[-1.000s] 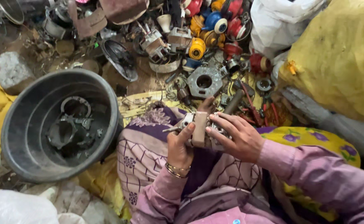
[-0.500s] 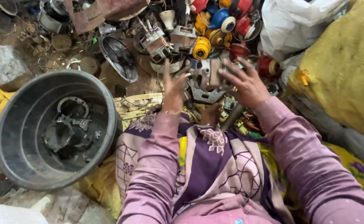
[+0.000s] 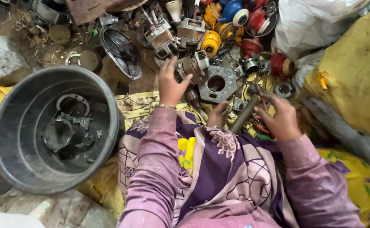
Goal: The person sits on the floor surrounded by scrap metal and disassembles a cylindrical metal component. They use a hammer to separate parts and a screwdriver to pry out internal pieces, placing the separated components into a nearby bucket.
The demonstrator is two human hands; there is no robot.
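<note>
Reaching above the square metal plate (image 3: 217,84), the left hand (image 3: 170,84) spreads wide at a small motor (image 3: 193,67); the right hand (image 3: 280,118), right of it, grips a grey rod (image 3: 245,114).

The left hand (image 3: 171,84) hides part of a motor piece (image 3: 193,67); the white bag (image 3: 320,21) runs off the top edge
</note>
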